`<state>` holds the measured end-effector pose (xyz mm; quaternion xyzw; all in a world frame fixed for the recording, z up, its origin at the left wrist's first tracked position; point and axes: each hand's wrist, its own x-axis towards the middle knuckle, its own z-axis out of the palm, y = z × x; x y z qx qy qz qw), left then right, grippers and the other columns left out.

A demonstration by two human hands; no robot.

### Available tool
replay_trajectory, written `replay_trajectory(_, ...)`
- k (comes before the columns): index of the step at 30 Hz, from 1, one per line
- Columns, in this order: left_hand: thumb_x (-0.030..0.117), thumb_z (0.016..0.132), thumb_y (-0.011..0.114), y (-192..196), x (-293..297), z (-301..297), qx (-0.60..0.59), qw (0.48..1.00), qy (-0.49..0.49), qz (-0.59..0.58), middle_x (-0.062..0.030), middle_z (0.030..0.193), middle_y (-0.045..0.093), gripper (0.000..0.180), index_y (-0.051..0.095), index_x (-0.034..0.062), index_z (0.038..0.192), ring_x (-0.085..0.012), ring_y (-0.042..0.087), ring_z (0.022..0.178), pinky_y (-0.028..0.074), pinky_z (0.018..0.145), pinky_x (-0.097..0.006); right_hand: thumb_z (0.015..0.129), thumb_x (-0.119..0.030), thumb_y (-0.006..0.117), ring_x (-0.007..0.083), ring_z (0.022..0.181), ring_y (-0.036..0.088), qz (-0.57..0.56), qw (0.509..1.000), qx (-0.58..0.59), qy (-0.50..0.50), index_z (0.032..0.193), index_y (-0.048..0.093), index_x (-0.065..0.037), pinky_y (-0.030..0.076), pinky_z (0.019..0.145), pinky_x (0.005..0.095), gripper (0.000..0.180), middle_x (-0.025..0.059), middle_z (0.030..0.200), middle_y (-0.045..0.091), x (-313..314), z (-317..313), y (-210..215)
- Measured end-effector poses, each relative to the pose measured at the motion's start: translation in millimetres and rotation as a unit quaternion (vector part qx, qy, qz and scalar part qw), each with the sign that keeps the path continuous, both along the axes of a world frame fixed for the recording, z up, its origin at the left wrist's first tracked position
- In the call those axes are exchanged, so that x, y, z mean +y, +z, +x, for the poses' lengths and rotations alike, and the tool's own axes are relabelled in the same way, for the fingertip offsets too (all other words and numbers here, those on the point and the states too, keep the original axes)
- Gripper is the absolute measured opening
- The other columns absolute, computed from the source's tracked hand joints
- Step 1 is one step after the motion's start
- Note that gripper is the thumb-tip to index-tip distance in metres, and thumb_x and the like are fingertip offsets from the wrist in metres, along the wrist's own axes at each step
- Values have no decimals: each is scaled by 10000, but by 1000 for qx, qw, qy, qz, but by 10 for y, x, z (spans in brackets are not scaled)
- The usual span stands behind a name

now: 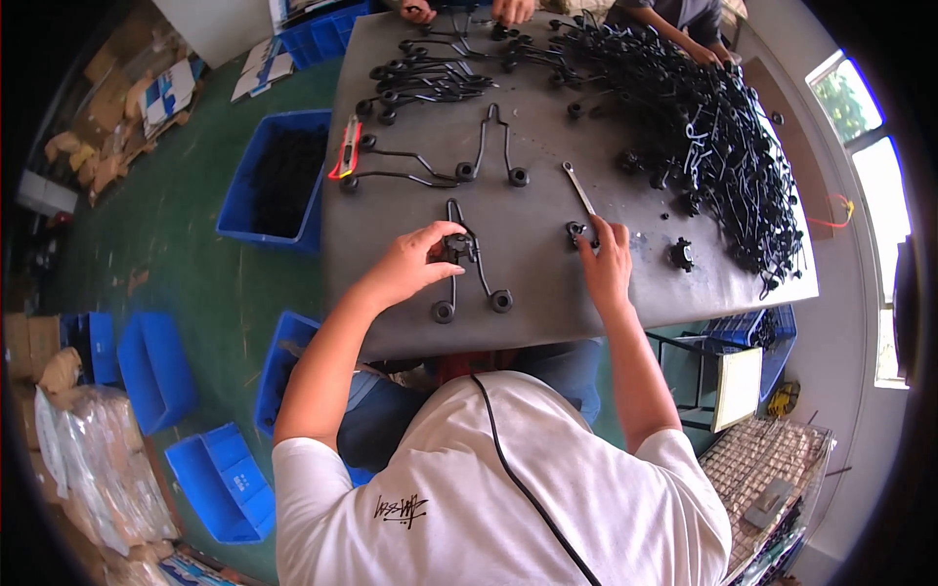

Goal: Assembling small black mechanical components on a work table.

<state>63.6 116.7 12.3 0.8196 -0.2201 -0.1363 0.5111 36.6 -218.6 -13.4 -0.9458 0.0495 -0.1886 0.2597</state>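
My left hand [415, 262] pinches a small black clamp-like fitting [457, 246] between thumb and fingers. The fitting sits around the two legs of a bent black metal rod frame [486, 278], which lies on the table with its narrow bend away from me and round black wheel-like ends toward me. My right hand [610, 264] is closed, its fingertips down at the tabletop on a small black part [575, 230], partly hidden by the fingers. A metal wrench [578, 188] lies just beyond, its near end by those fingertips.
Two similar rod frames and a red utility knife [348, 146] lie farther left. A tangled heap of black rods [713, 146] covers the right side. A loose black fitting [681, 255] lies nearer. Other people's hands [513, 11] work at the far edge. Blue bins [227, 210] stand left.
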Motion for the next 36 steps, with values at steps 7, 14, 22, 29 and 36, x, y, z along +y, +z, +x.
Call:
replay_trajectory(7, 153, 815, 816, 115, -34, 4, -20, 999, -4, 48, -37, 856, 627, 516, 571, 151, 1270, -158, 599, 755, 507, 716, -324, 865, -253, 726, 351, 1016, 627, -74, 984, 123, 105, 1100, 662, -51, 515, 876, 423, 316, 140, 1101, 585, -126, 280, 222)
replay_trajectory(14, 141, 819, 816, 66, -23, -20, -43, 998, -1, 43, -35, 862, 632, 536, 563, 158, 1291, -156, 597, 758, 513, 728, -319, 869, -159, 692, 316, 982, 631, 101, 974, 141, 145, 1057, 677, -86, 516, 833, 407, 202, 120, 996, 653, 63, 353, 269)
replay_trajectory(22, 142, 831, 809, -24, 21, -25, -20, 1000, 6, -5, -49, 911, 634, 531, 554, 157, 1296, -160, 588, 767, 509, 735, -323, 868, -143, 672, 287, 927, 610, -63, 978, 3, 198, 1097, 694, -138, 461, 854, 414, 229, 38, 976, 711, 392, -6, 181)
replay_trajectory(29, 143, 830, 809, 7, 11, -9, -36, 999, -13, 9, -49, 888, 619, 535, 554, 164, 1300, -175, 577, 756, 504, 735, -341, 855, -36, 660, 328, 908, 619, -62, 980, 34, 184, 1017, 613, -46, 498, 810, 414, 169, 146, 967, 665, 240, -85, 121)
replay_trajectory(36, 145, 828, 812, -73, 25, 0, -40, 999, -11, -34, -52, 884, 641, 543, 556, 167, 1307, -169, 600, 777, 509, 725, -332, 932, -42, 655, 138, 742, 629, 535, 802, 203, 169, 1102, 597, -23, 489, 655, 270, 181, 53, 909, 634, 787, 63, 177)
